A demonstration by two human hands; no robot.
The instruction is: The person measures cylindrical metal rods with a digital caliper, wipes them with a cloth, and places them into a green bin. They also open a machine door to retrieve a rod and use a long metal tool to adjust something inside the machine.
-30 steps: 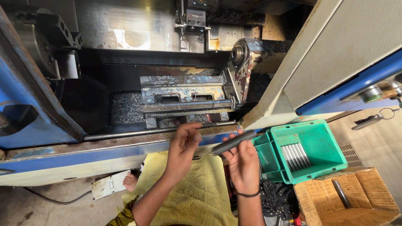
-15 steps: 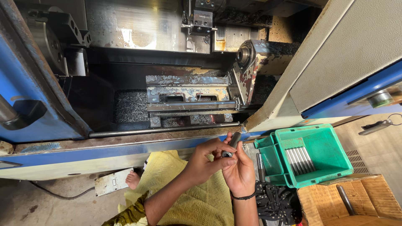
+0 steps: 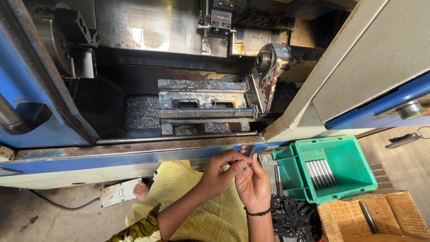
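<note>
Both hands are meeting just below the lathe's front edge (image 3: 134, 152), w/ the left hand (image 3: 219, 172) pinching a short steel pin (image 3: 247, 156) at its tips while the right hand (image 3: 254, 181) is cupping under it, palm up, fingers half curled. Judging by this, it's best keeping the pin end-up over the right palm so a slip is landing there, not in the chips. A green bin (image 3: 354, 172) w/ more pins is sitting near, to the right.
</note>
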